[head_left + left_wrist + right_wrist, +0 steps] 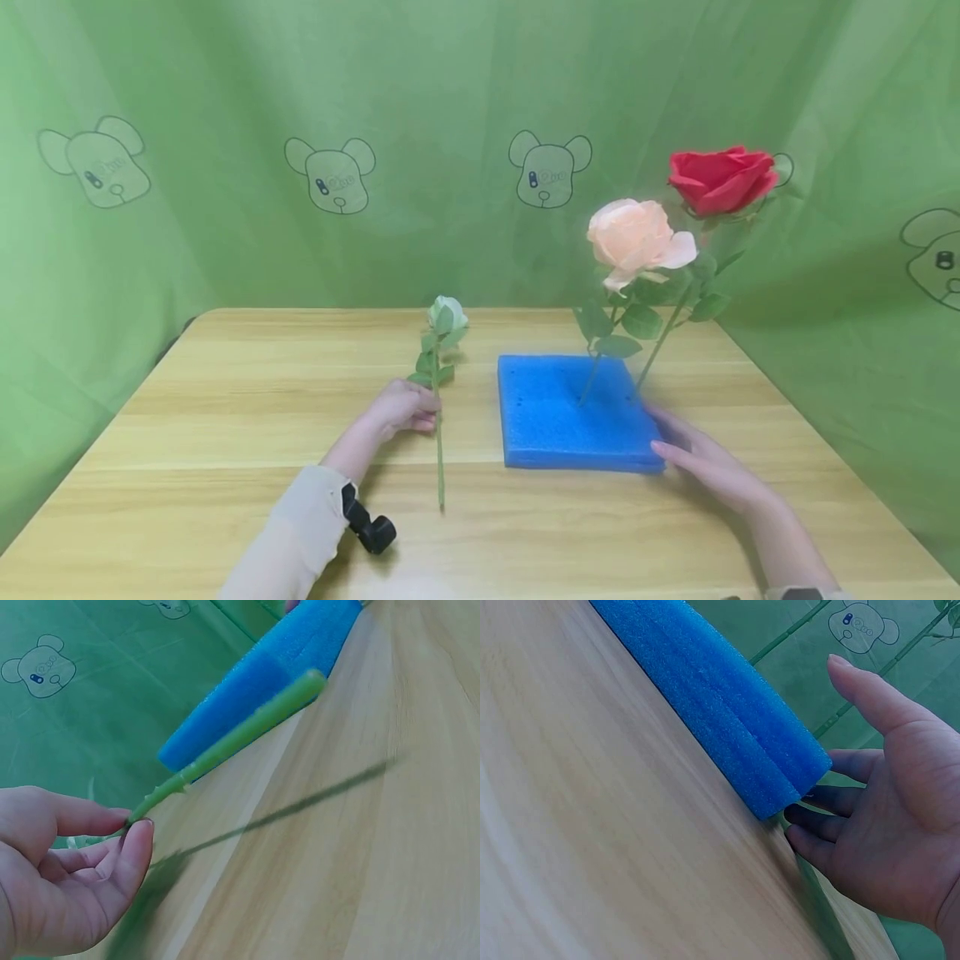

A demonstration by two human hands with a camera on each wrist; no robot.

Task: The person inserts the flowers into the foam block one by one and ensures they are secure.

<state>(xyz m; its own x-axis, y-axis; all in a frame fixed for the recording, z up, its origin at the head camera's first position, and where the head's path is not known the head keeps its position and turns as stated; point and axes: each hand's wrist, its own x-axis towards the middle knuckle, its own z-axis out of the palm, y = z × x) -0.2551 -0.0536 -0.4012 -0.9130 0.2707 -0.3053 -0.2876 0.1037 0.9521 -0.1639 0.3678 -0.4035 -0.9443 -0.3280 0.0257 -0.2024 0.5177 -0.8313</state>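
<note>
Between thumb and fingertips my left hand (405,408) pinches the green stem of a pale white rose (447,313). In the left wrist view the cut end of the stem (255,724) points up toward the blue foam block (225,712), its shadow falling on the wood. My right hand (693,454) is at the right side of the foam block (573,429), fingers extended along its edge and thumb raised in the right wrist view. Upright in the block stand a pink rose (633,237) and, to its right, a taller red rose (722,182).
A wooden table (247,392) lies under everything. Green cloth (450,75) printed with bear heads hangs behind and at both sides. Small holes show in the foam's top near its left part. A black wrist camera (371,525) sits on the left sleeve.
</note>
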